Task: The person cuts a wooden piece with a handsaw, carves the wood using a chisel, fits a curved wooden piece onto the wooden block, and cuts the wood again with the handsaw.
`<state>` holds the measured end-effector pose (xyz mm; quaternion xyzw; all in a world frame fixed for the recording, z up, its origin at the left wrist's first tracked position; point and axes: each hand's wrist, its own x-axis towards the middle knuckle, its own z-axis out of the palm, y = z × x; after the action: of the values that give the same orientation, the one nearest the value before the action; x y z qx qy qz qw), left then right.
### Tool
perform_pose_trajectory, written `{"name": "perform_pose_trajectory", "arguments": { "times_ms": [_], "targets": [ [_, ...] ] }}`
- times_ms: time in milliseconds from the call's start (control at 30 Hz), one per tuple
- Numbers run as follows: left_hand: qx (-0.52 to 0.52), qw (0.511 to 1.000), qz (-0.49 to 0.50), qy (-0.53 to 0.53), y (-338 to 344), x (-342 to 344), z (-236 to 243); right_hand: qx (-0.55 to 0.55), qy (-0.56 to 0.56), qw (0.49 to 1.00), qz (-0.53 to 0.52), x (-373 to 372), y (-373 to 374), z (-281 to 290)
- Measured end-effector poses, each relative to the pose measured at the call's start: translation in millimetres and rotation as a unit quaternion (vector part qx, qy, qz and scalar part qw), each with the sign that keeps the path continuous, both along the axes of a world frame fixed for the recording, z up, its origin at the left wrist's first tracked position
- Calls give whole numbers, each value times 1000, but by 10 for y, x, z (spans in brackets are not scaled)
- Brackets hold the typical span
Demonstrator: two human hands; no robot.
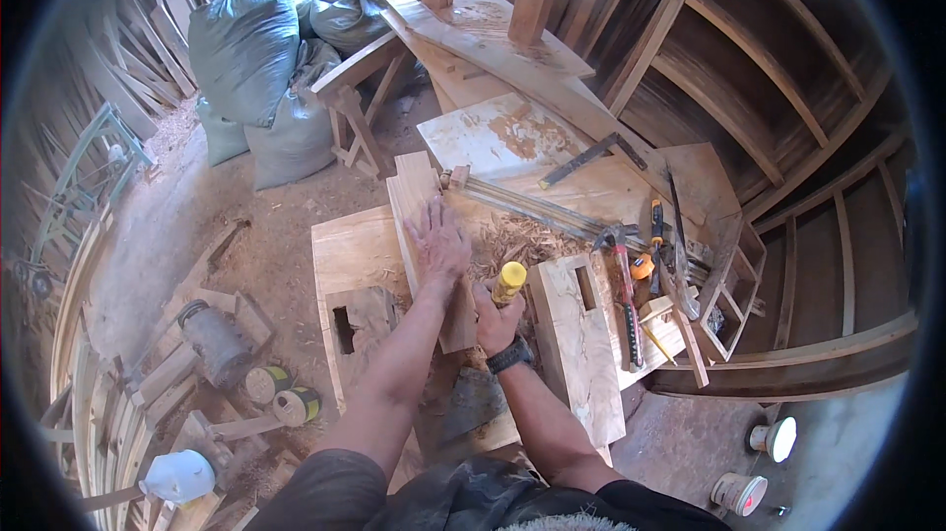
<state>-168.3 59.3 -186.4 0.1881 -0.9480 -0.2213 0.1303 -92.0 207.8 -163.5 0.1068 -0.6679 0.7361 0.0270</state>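
My left hand (pixel 439 243) lies with its fingers spread on a long wooden piece (pixel 415 176), which slants across the workbench. Close to that piece's near end, my right hand (pixel 496 324) is closed around a yellow-handled tool (pixel 510 279). The handle's rounded end sticks up out of the fist; the rest of the tool is hidden. Wood shavings (pixel 522 235) are heaped just beyond this hand. A thick block with a rectangular slot (pixel 576 359) stands to the right, and another slotted block (pixel 367 319) is to the left.
To the right lie a claw hammer (pixel 627 297), an orange tape measure (pixel 642 266), a screwdriver-like tool (pixel 656 223) and a saw (pixel 679 270). A square (pixel 583 163) rests farther back. Stuffed sacks (pixel 246 48), a metal jug (pixel 214 342) and tins (pixel 297 406) are on the left floor.
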Motion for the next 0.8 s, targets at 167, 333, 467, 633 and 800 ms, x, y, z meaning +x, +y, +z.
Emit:
{"name": "perform_pose_trajectory", "arguments": {
  "times_ms": [167,333,467,633,800],
  "targets": [
    [-50,996,73,-22,2,22,-48,30,66,995,69,97,-40,17],
    [-22,981,180,-63,19,110,-14,132,82,981,120,179,-63,132],
    [51,974,179,-130,45,165,105,-12,-71,997,4,-98,146,489],
    [100,968,185,-135,-9,150,251,159,-15,979,-129,-835,1148,962],
    [105,966,201,-122,-68,174,283,431,126,887,-110,-1446,2136,742]
  ]
}}
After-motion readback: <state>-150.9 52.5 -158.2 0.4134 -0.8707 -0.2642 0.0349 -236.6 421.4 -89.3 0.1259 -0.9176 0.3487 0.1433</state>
